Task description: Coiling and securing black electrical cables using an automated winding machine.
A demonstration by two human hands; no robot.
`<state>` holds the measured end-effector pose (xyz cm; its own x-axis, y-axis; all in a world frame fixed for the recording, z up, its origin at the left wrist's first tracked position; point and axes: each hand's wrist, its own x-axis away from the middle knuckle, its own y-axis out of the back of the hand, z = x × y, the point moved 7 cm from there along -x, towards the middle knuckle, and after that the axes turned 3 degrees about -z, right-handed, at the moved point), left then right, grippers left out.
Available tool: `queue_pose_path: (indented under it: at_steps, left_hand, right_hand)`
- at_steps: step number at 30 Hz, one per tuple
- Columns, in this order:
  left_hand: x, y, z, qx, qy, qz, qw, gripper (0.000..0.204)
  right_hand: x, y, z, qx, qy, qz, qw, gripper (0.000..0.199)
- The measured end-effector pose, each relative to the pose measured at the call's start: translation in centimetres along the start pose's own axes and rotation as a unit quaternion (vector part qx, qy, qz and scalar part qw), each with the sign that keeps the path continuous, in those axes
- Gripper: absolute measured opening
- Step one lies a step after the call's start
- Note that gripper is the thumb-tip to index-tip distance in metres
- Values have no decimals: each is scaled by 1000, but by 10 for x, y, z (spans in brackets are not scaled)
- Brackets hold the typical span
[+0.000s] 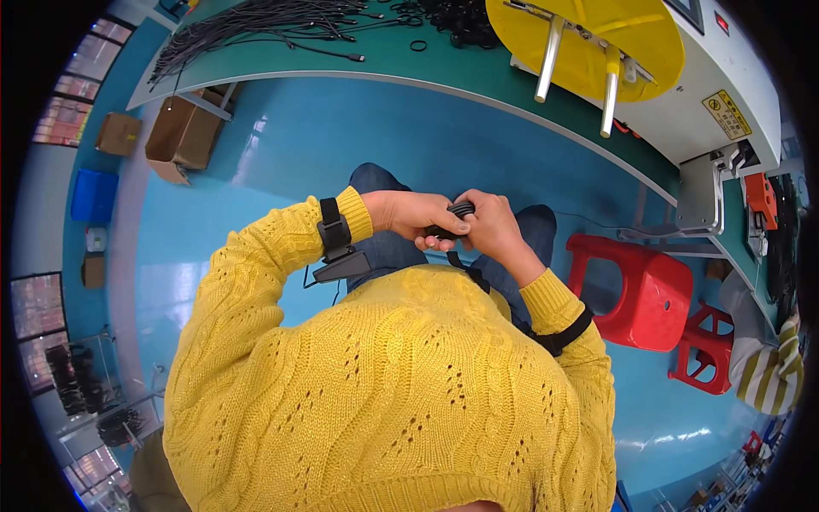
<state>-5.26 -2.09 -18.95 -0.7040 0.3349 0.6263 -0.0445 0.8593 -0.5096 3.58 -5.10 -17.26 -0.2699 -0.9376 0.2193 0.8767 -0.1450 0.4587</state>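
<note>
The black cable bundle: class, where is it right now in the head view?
The black cable bundle sits mid-frame, gripped between the left hand and right hand, above the lap and just ahead of the yellow sweater.

Two bare hands, left hand and right hand, closed on one small black coiled cable bundle. Two red plastic stools. Two brown cardboard boxes. One blue plastic crate. One round yellow winding disc with two metal pegs. One green bench.
</note>
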Motion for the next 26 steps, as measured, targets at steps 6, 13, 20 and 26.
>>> queue_pose_path:
  at_steps: [6, 13, 20, 26]
  left_hand:
    - [1, -8, 2, 67, 20, -22, 997, 19]
    - [2, -1, -4, 60, -41, -58, 996, 14]
    - [2, 5, -7, 39, -93, -138, 985, 11]
    - [11, 32, -2, -98, -76, -181, 976, 11]
  right_hand:
    - [6, 3, 17, 136, 156, -93, 974, 14]
    - [-3, 8, 9, 37, 103, -127, 986, 14]
    - [-2, 11, 29, 147, 179, -199, 952, 12]
    - [-13, -3, 30, 186, 184, -102, 960, 20]
